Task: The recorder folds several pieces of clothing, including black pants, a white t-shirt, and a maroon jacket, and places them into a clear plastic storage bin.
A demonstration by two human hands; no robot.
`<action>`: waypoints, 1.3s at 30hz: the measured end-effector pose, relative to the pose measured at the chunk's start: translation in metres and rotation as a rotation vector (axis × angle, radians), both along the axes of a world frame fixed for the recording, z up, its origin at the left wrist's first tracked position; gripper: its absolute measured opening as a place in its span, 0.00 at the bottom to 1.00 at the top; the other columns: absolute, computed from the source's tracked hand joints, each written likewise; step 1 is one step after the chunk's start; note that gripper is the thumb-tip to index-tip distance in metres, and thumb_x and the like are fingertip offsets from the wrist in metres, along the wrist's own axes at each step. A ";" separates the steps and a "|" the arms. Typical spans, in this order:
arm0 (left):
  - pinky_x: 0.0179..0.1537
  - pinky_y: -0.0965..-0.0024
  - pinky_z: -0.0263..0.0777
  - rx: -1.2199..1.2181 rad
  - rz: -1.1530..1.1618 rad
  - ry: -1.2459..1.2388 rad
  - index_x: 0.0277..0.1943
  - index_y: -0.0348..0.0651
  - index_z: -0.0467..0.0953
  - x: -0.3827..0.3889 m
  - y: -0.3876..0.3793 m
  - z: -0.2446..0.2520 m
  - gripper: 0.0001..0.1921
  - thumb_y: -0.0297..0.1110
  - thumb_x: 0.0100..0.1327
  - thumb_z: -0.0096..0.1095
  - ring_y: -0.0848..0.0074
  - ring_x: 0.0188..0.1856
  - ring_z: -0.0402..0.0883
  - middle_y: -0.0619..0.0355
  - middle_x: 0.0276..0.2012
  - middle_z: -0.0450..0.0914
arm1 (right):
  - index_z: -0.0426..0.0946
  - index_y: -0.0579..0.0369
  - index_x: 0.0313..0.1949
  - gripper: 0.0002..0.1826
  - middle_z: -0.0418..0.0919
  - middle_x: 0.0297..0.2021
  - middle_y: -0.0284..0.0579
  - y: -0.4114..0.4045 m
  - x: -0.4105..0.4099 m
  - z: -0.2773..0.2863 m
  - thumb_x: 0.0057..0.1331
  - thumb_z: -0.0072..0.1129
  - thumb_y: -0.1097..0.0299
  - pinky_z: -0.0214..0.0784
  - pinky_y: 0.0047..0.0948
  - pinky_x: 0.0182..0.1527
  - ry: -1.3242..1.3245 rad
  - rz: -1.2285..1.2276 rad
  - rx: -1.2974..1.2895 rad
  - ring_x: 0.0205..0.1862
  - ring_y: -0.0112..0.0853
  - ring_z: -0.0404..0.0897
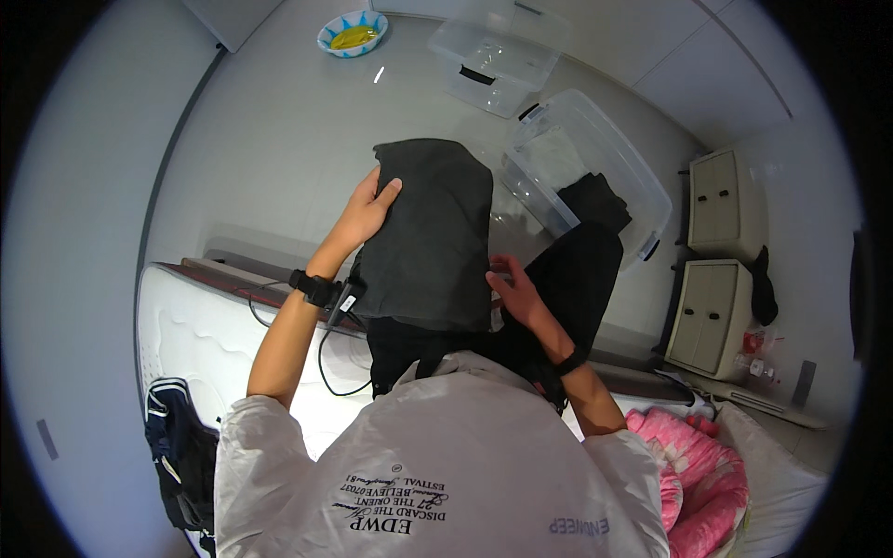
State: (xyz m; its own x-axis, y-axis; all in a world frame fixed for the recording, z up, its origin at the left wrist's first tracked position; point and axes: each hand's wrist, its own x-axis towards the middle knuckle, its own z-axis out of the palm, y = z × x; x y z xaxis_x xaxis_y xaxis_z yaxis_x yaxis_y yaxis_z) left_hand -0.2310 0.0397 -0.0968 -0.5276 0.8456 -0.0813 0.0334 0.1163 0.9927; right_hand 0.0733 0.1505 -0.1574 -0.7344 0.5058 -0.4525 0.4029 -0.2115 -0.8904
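Observation:
A dark grey folded cloth, perhaps a garment, [434, 237] lies over my lap. My left hand [373, 206] grips its upper left edge, thumb on top and fingers underneath. At its lower right edge is my right hand [515, 289], fingers bent; whether it pinches the cloth cannot be told. To the right of the cloth, a clear plastic storage box [593, 125] stands on the floor, holding a dark folded cloth [596, 201] and a pale folded cloth [553, 157].
Further off stand another clear plastic box [499, 94] and a blue-and-white basin [354, 33] with something yellow inside. Two beige cabinets [713, 199] are at the right. I sit on a white mattress [188, 328] with dark clothes [183, 453] and a pink quilt [704, 474]; a black cable hangs by my left wrist.

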 end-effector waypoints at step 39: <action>0.51 0.72 0.75 -0.342 -0.086 -0.669 0.50 0.30 0.76 0.001 0.001 0.042 0.21 0.39 0.62 0.68 0.73 0.49 0.81 0.54 0.47 0.82 | 0.76 0.53 0.48 0.15 0.77 0.43 0.34 0.095 -0.025 0.053 0.67 0.60 0.58 0.72 0.26 0.49 0.178 -0.049 -0.441 0.44 0.25 0.78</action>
